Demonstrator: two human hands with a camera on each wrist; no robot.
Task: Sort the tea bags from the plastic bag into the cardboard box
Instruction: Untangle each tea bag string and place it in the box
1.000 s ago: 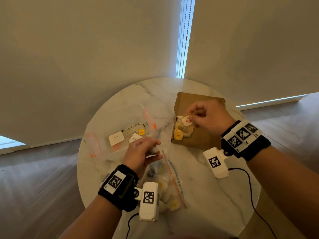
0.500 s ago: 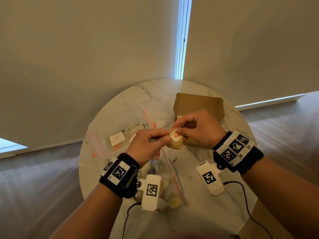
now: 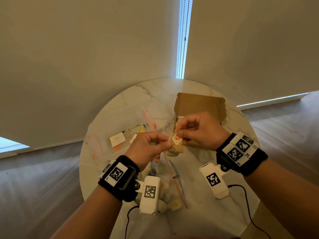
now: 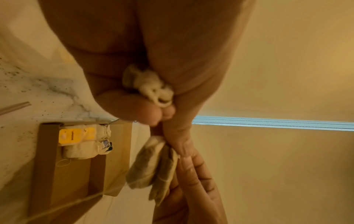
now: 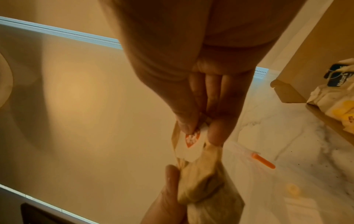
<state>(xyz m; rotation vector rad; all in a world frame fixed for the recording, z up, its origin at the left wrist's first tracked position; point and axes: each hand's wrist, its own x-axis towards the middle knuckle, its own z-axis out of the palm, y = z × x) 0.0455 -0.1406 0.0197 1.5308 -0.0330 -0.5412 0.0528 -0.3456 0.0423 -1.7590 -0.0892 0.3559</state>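
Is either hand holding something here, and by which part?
Both hold one tea bag above the table. The left hand pinches the pouch's upper edge; the right hand has its grip on the white tag with the orange mark.

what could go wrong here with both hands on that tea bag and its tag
The right hand pinches the paper tag while the left hand holds the tea bag; pulling apart might snap the thin string or tear the bag.

The left hand also clutches a crumpled second bag, which could drop.

Both are held short of the cardboard box, so a slip would likely land on the table.
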